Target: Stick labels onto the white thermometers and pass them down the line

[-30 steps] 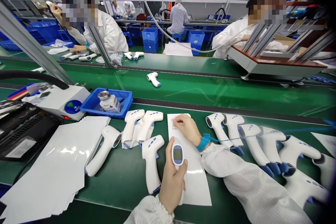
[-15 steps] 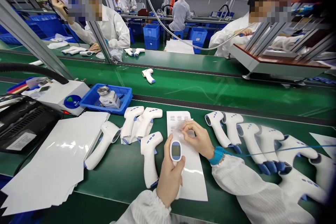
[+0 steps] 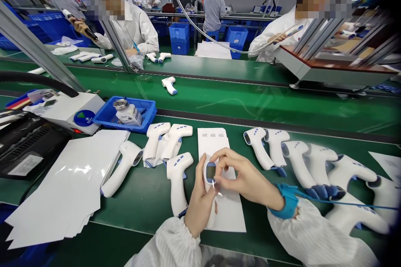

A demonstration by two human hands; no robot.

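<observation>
My left hand (image 3: 200, 204) is wrapped around a white infrared thermometer (image 3: 206, 178), its blue-rimmed grey screen facing up toward me. My right hand (image 3: 239, 175) reaches over from the right, with thumb and finger pinched at the screen's edge. A thin clear film (image 3: 214, 185) glints just under these fingertips, partly hidden by them. Beneath both hands lies a white label sheet (image 3: 230, 212) with small printed blocks near its top. Another white thermometer (image 3: 178, 183) rests just left of my left hand. A blue wrist strap (image 3: 286, 201) circles my right wrist.
More thermometers (image 3: 296, 158) lie in a row at right, others (image 3: 155, 142) at left. A paper stack (image 3: 62, 187), a blue tray (image 3: 147, 119) with a bottle, and a white box (image 3: 78, 110) stand left. One thermometer (image 3: 169, 85) lies on the green belt; co-workers sit beyond.
My right hand has come down and toward me, from above the label sheet to the thermometer's screen, with the clear film. My left hand keeps its hold.
</observation>
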